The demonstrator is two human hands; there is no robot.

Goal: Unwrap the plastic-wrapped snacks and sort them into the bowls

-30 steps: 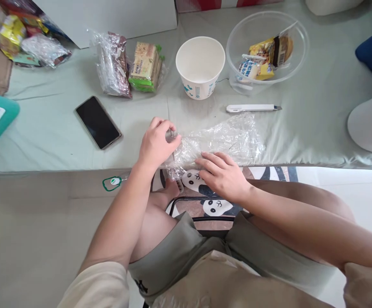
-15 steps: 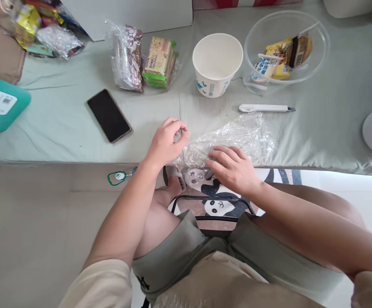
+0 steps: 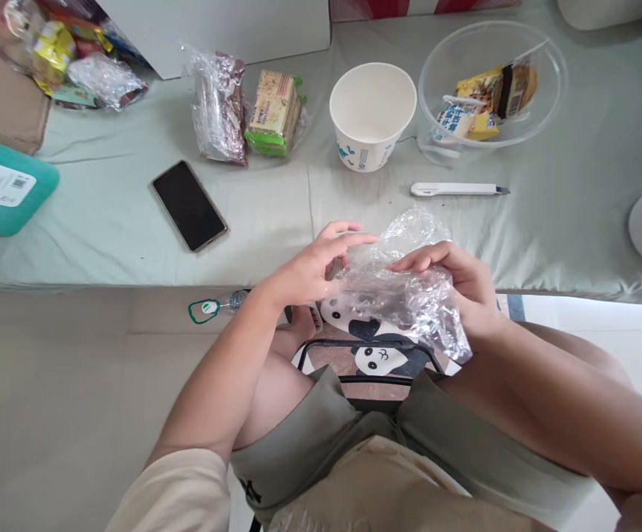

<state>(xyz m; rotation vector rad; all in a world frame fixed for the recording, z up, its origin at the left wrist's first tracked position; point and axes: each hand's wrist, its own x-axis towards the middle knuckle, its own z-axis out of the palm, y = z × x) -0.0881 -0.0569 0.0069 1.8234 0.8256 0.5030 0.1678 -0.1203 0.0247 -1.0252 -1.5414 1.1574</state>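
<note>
A crumpled sheet of clear plastic wrap (image 3: 409, 295) is bunched up over the front edge of the cloth-covered surface. My right hand (image 3: 465, 284) is closed on its right side, fingers curled over the top. My left hand (image 3: 318, 266) is at the wrap's left end with its fingers apart and pointing right; its fingertips reach the film's edge. Beyond the wrap lies a white utility knife (image 3: 456, 189), its blade tip pointing right. A white paper tub (image 3: 373, 148) stands upright behind the knife.
A clear plastic bowl (image 3: 547, 111) holds wrapped snacks. Snack packs, including a green-ended cracker pack (image 3: 273, 114) and a brown one (image 3: 218, 111), stand at the back. A phone (image 3: 188, 205) lies left of my hands. A teal container (image 3: 4, 185) is at the far left.
The plastic wrap, flat on the cloth before, is now gathered and lifted toward me. My right hand has moved right and closed on it; my left hand has moved right and spread its fingers.
</note>
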